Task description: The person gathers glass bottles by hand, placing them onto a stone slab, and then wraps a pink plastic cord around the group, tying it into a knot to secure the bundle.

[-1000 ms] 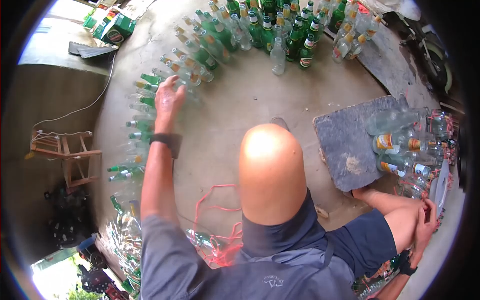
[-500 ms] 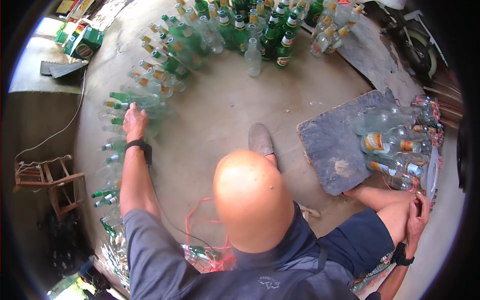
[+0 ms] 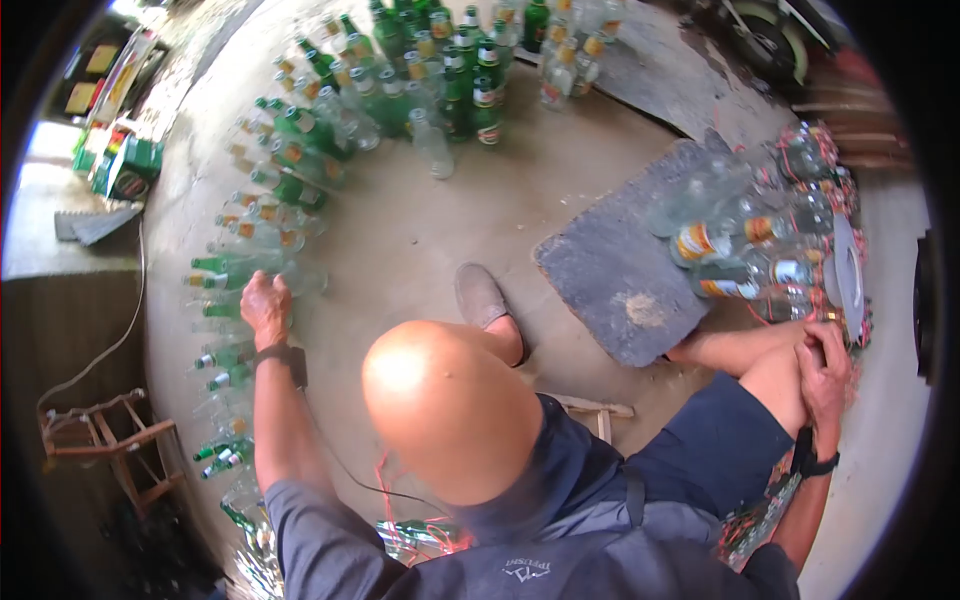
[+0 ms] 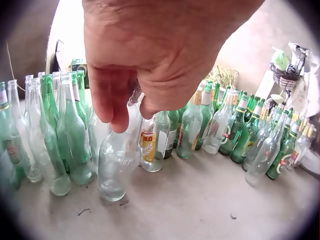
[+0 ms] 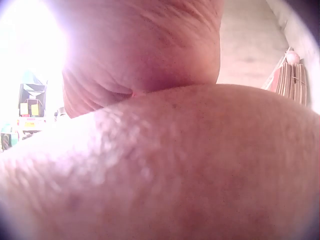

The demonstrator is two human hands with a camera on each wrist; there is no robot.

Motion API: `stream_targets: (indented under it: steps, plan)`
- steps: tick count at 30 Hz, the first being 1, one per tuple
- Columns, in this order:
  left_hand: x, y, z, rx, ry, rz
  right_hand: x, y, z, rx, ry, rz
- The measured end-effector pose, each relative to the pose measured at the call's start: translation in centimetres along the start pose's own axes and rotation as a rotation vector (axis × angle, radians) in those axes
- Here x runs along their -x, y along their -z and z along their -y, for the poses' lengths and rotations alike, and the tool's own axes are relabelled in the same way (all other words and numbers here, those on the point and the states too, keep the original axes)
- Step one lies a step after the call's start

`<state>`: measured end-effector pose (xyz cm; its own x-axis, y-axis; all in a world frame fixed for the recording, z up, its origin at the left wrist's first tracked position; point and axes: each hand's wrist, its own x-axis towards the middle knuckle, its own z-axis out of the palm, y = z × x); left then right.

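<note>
My left hand (image 3: 266, 308) reaches out to the row of glass bottles along the left side. In the left wrist view, its thumb and fingers pinch the neck of a clear glass bottle (image 4: 116, 172), which stands on the concrete floor. The fingers hide the bottle's mouth. Close to it are a pale green bottle (image 4: 75, 145) and a clear bottle with a yellow label (image 4: 150, 152). My right hand (image 3: 823, 372) rests on the bent right knee, its fingers draped loosely. The right wrist view shows mostly that hand (image 5: 145, 45) against the bare leg (image 5: 200, 155).
More green bottles (image 3: 486, 110) and clear ones crowd the far floor. A dark, worn board (image 3: 600, 275) on the right lies beside clear bottles (image 3: 705, 245) bundled with pink string. A wooden stool frame (image 3: 150, 432) is at far left; red string (image 3: 385, 475) lies near the body.
My left hand has come down from above the bottles to the neck of a clear bottle. The head view has turned, shifting the scene. My right hand stays on the knee.
</note>
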<state>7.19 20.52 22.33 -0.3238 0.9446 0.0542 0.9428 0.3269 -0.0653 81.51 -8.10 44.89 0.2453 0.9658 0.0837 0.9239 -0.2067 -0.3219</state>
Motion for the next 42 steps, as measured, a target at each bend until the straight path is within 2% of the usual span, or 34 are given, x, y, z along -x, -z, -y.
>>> stream_targets:
  steps: [4,7,8,11,15,17,20,21,23,26,28,30,35,38,42]
  plan:
    - [0.3,4.6,-2.9,0.065,-0.156,0.01,0.1,0.4,0.2,-0.027,0.051,-0.021]
    - [1.2,9.3,-6.7,0.18,-0.347,-0.084,0.1,0.5,0.5,-0.066,0.031,-0.036]
    - [1.4,10.8,-7.7,0.182,-0.358,-0.087,0.1,0.4,0.5,-0.078,0.043,-0.034]
    - [3.4,17.2,-13.2,0.286,-0.482,-0.01,0.2,0.5,0.4,-0.063,0.062,-0.043]
    - [6.0,23.5,-19.5,0.362,-0.596,-0.032,0.4,0.7,0.1,-0.131,0.092,-0.047]
    - [7.4,26.1,-22.5,0.517,-0.67,0.086,0.6,0.7,0.1,-0.176,0.097,-0.06]
    - [9.6,29.4,-26.9,0.53,-0.717,0.178,0.9,0.9,-0.3,-0.131,0.182,-0.06]
    - [10.1,29.7,-28.2,0.524,-0.725,0.175,0.9,0.8,-0.3,-0.132,0.211,-0.087]
    - [11.2,30.2,-30.6,0.579,-0.867,0.184,1.1,0.9,-0.5,-0.119,0.221,-0.097]
    - [12.9,30.3,-34.3,0.509,-0.999,0.148,1.4,0.9,-0.7,-0.108,0.232,-0.123]
    - [14.2,30.4,-36.5,0.471,-0.978,0.166,1.6,1.0,-1.0,-0.097,0.268,-0.142]
    - [14.6,28.9,-38.2,0.48,-1.103,0.085,1.8,1.1,-1.2,-0.096,0.277,-0.155]
    - [16.6,27.4,-41.6,0.496,-1.152,0.046,2.1,1.1,-1.6,-0.064,0.313,-0.197]
    - [17.7,27.1,-43.0,0.478,-1.102,0.111,2.3,1.3,-1.8,-0.078,0.29,-0.184]
    - [18.6,25.3,-44.4,0.543,-1.13,0.049,2.5,1.3,-2.0,-0.105,0.3,-0.188]
